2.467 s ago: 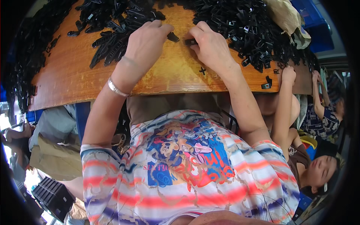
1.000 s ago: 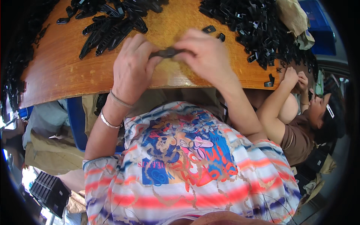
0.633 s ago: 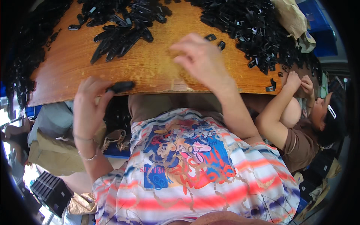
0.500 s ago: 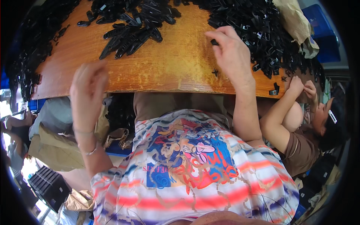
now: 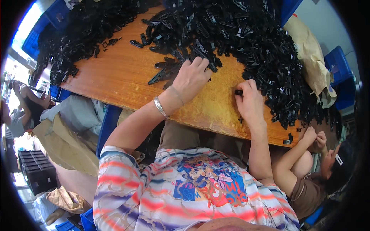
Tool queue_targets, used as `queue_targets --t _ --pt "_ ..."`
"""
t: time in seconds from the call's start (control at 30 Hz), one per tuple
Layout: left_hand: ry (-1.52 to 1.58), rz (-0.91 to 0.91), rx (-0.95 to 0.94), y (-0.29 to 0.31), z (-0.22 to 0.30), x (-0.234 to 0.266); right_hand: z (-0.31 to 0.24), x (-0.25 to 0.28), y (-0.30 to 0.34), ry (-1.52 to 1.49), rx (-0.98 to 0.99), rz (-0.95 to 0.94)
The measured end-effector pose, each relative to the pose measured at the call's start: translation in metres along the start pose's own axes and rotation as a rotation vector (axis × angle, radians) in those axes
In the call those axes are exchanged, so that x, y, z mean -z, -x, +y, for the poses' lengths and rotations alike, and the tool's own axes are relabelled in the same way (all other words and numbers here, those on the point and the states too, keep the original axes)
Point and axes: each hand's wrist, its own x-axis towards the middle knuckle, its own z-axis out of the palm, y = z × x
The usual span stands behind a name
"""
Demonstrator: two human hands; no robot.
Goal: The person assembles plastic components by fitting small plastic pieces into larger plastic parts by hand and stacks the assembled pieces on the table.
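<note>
My left hand reaches over the near edge of a heap of long, ribbed black plastic parts. Its fingers are curled down among them, and what lies under the fingertips is hidden. At the right, my right hand pinches a small black plastic piece between thumb and fingers, just above the tabletop. Close below that hand a small dark cross-shaped bit lies on the wooden table.
A big mound of small black parts spreads along the right side, another along the left. A paper sack and blue bin stand at the far right. Near the right edge are another person's hands and a loose black part.
My left hand has swung right and forward from the table's front edge onto the long black parts. My right hand still pinches its small piece. The whole view has shifted.
</note>
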Motion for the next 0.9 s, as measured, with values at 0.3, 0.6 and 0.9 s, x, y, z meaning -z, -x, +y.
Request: queue_targets --t 0.3,0.6,0.9 --pt "0.209 -0.06 -0.051 0.031 0.043 0.018 -0.025 -0.029 0.013 -0.634 0.018 0.115" --pt "0.376 0.009 0.274 0.059 0.028 0.018 -0.024 -0.026 0.012 -0.121 0.078 0.074" --pt "0.443 0.004 0.334 0.07 0.031 0.013 -0.04 -0.035 0.012 -0.392 0.165 0.032"
